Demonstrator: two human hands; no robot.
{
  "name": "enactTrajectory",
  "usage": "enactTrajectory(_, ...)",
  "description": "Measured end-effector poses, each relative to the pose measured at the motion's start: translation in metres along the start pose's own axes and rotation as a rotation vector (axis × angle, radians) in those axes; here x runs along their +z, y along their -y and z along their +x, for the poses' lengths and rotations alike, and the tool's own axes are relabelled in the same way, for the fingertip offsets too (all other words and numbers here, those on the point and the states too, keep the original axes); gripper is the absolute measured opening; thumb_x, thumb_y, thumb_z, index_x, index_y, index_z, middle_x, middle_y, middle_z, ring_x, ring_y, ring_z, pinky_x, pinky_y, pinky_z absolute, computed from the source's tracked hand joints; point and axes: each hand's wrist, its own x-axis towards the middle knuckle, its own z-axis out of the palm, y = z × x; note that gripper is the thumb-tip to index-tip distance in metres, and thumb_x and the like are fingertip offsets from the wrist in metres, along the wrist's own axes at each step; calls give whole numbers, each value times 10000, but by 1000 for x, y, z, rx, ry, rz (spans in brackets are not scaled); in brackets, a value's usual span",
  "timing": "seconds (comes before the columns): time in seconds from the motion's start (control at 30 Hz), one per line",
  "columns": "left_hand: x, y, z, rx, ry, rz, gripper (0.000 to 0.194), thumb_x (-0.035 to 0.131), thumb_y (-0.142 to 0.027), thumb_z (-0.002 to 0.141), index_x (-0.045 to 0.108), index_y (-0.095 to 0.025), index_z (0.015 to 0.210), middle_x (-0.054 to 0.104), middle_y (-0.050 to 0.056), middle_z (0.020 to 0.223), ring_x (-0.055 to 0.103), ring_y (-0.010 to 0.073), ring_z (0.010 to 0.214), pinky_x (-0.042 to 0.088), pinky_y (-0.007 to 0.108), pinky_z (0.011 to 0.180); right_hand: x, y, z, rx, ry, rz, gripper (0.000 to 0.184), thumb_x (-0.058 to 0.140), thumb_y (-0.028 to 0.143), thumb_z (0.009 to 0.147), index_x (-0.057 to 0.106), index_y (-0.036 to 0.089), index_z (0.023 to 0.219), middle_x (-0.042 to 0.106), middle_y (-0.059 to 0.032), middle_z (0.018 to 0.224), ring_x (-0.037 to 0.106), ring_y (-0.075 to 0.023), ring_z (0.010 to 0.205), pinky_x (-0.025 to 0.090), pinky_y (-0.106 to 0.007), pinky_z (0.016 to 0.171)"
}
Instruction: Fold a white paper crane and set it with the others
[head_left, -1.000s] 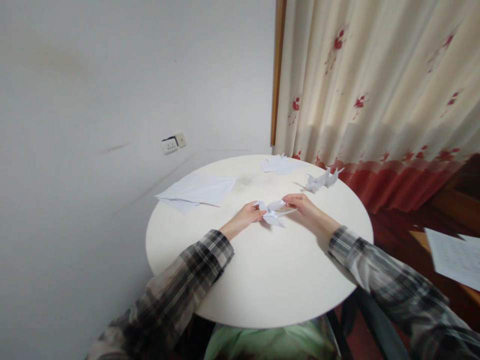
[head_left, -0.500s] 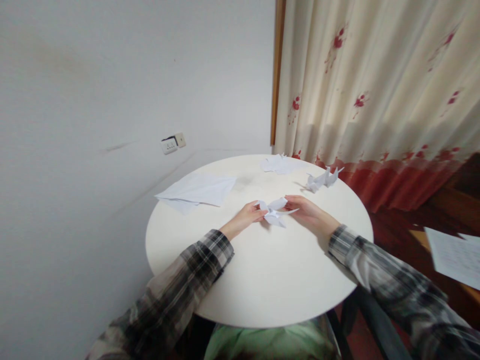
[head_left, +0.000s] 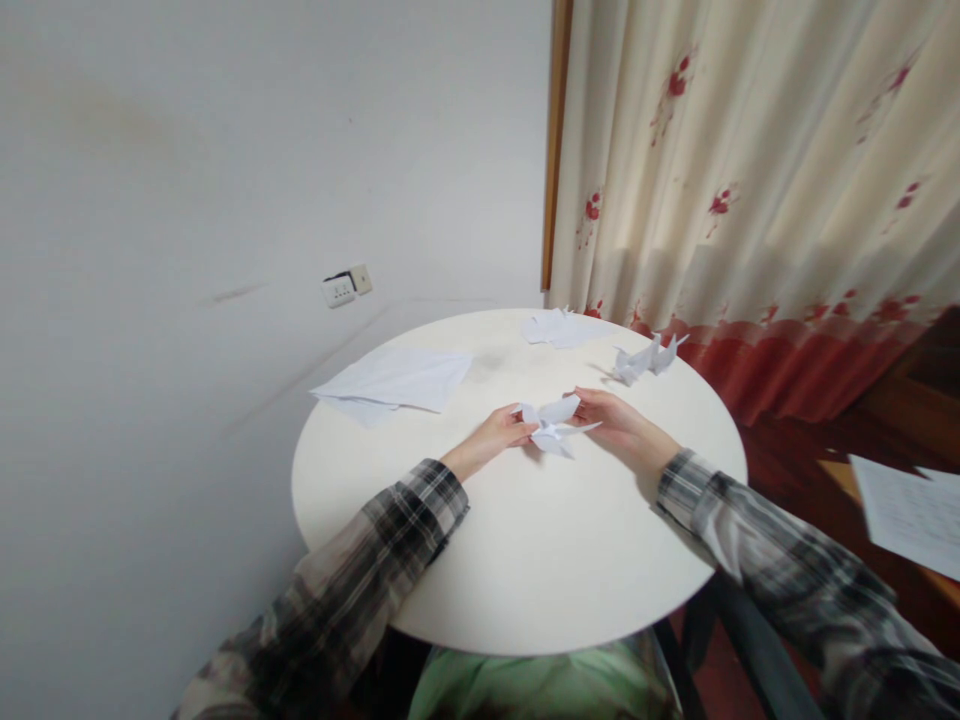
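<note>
A white origami crane (head_left: pixel 556 432) with spread wings is held just above the round white table (head_left: pixel 555 560). My left hand (head_left: pixel 501 432) pinches its left end between thumb and fingers. On the other side, my right hand (head_left: pixel 604 415) has its fingers closed at the crane's far right wing tip; the wing and the crane's long point partly cover those fingertips. Beyond my right hand stand two folded paper cranes (head_left: pixel 634 363), close together near the table's right edge.
Loose white paper sheets (head_left: pixel 397 380) lie at the table's left back. More white paper (head_left: pixel 555 328) rests at the far edge. The wall with a socket (head_left: pixel 339 291) borders the left, a flowered curtain (head_left: pixel 750 180) the right. Written sheets (head_left: pixel 907 515) lie off to the right.
Both hands and the crane between them have shifted very slightly to the right. The grip looks the same, and the other papers have stayed in place.
</note>
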Motion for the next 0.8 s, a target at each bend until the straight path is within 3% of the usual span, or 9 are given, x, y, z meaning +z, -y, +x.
enactTrajectory(0.27, 0, 1, 0, -1, 3, 7, 421, 773, -338, 552, 550, -123, 837, 619, 43, 877, 595, 127, 798, 452, 288, 804, -1, 1, 1, -10, -21, -103, 161, 642, 326, 705, 574, 182, 727, 598, -40, 748, 566, -171, 722, 454, -300, 722)
enactTrajectory(0.37, 0, 0, 0, -7, -10, -1, 393, 762, -317, 580, 548, -122, 846, 623, 43, 875, 598, 125, 791, 456, 280, 791, -2, 0, 4, -85, -77, -164, 202, 636, 383, 699, 569, 193, 713, 594, -46, 747, 560, -184, 731, 456, -315, 721)
enactTrajectory(0.47, -1, -2, -1, -27, -42, -18, 357, 746, -292, 611, 550, -116, 853, 629, 53, 873, 603, 124, 769, 460, 276, 779, -6, 3, 4, -383, -249, -458, 229, 622, 427, 714, 575, 204, 737, 593, -43, 792, 552, -191, 773, 446, -331, 741)
enactTrajectory(0.57, -1, -4, -1, -51, -52, -36, 344, 731, -271, 636, 565, -108, 889, 636, 84, 929, 608, 132, 785, 460, 282, 789, -7, 9, -3, -783, -384, -879, 251, 633, 391, 744, 597, 229, 932, 601, -59, 971, 537, -223, 915, 414, -383, 837)
enactTrajectory(0.67, 0, -5, -1, -73, -30, -49, 356, 727, -259, 645, 580, -103, 928, 635, 110, 988, 609, 141, 804, 457, 289, 803, -6, 15, -10, -1006, -285, -1164, 289, 625, 340, 785, 595, 257, 1061, 604, -73, 1092, 498, -258, 1044, 352, -445, 940)
enactTrajectory(0.8, 1, -4, -2, -94, 22, -53, 367, 730, -251, 645, 595, -115, 958, 635, 109, 1020, 613, 146, 818, 454, 295, 817, 0, 18, -15, -1001, -42, -1355, 235, 541, 312, 851, 625, 284, 1068, 613, -51, 1131, 484, -259, 1097, 356, -470, 952)
